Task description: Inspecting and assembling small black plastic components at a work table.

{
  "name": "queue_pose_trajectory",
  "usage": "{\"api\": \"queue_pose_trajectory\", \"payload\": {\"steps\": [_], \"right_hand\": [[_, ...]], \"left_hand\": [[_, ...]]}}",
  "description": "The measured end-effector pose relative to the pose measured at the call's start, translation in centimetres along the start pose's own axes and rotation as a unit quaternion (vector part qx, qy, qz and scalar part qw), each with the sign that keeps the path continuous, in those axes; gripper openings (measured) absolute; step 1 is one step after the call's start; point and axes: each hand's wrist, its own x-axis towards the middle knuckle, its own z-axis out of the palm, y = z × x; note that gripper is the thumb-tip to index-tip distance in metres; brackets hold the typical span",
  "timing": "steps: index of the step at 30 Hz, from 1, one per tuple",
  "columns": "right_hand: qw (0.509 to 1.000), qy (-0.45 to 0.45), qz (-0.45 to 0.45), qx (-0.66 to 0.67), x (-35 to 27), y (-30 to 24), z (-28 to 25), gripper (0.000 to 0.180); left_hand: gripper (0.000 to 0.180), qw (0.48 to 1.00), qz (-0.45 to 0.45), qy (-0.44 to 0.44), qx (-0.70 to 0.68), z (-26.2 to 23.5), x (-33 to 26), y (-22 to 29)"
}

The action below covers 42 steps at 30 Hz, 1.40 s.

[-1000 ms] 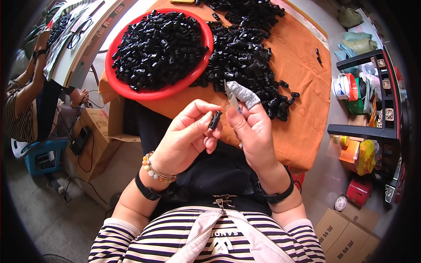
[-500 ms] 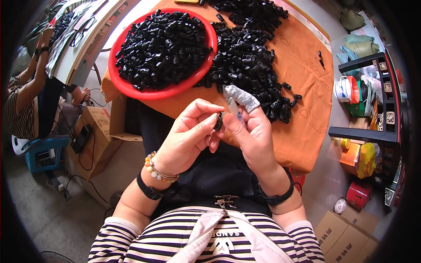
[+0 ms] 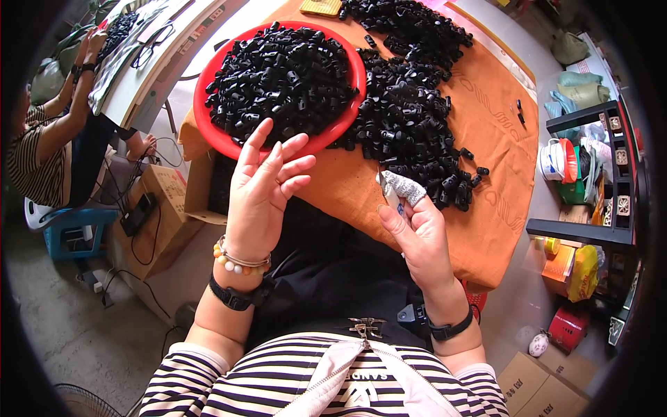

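Note:
My left hand (image 3: 258,198) is raised with its fingers spread and nothing in them, just before the near rim of a red basin (image 3: 201,111). Small black plastic parts (image 3: 285,76) are heaped in that basin. In my right hand (image 3: 425,240), a small knife (image 3: 390,194) with a pale handle and a thin pointed blade is pinched between thumb and index finger, tip up. A grey knitted finger cover (image 3: 406,186) sits on that index finger. Beyond the knife, a large loose pile of black parts (image 3: 410,118) lies on the orange cloth (image 3: 333,187).
An open cardboard box (image 3: 200,182) stands below the basin's left side. To the left, another person (image 3: 59,132) works at a white table (image 3: 132,97). A black rack (image 3: 583,229) and cardboard boxes (image 3: 542,386) are on the right. A yellow item (image 3: 321,7) lies at the back.
My hands have parted. The left one let go of a small black part and moved up and left toward the basin, opening; the right moved slightly right and down, still holding the knife.

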Motion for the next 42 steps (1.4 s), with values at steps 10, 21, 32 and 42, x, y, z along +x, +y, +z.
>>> {"api": "queue_pose_trajectory", "payload": {"steps": [10, 21, 32, 42], "right_hand": [[0.998, 0.061, -0.02, 0.014, -0.1, -0.3, -1.8, 0.04], [0.986, 0.167, -0.007, -0.016, -0.7, -1.2, -5.7, 0.033], [0.972, 0.099, -0.088, -0.195, -0.9, 2.5, -3.3, 0.044], [0.879, 0.088, -0.186, -0.43, 1.4, 2.9, -2.3, 0.05]], "left_hand": [[0.02, 0.99, -0.082, -0.102, 0.057, 0.2, -1.0, -1.6], [0.037, 0.994, -0.027, -0.048, 0.092, -0.7, -0.1, -1.4], [0.024, 0.997, 0.009, -0.04, 0.06, 0.3, -0.3, -1.2], [0.019, 0.993, -0.011, -0.077, 0.087, -0.2, -0.2, -1.5]]}}
